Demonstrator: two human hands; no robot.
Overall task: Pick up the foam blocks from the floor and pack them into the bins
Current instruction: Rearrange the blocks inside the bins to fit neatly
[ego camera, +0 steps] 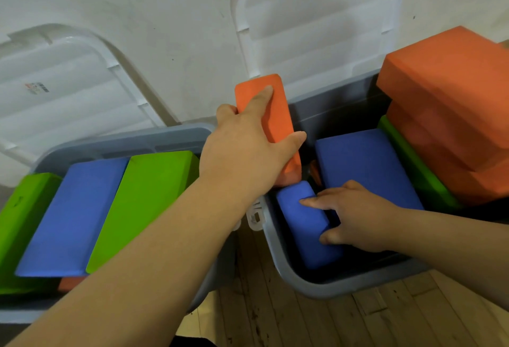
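Observation:
My left hand [248, 151] grips an orange foam block [278, 107] standing on edge at the left side of the right grey bin [303, 283]. Just below it, my right hand [355, 214] holds a blue block [300, 225] inside that bin, thumb under its near side and index finger on top. A larger blue block [366, 159], a green block [413, 165] and stacked orange blocks [451, 104] fill the rest of that bin. The left grey bin [124, 140] holds green blocks [143, 203] and a blue block [74, 217].
Two white bin lids lean against the white wall, one [63, 93] behind the left bin and one [316, 16] behind the right bin. A white latch [254, 216] hangs between the bins. Wooden floor [316, 322] lies in front.

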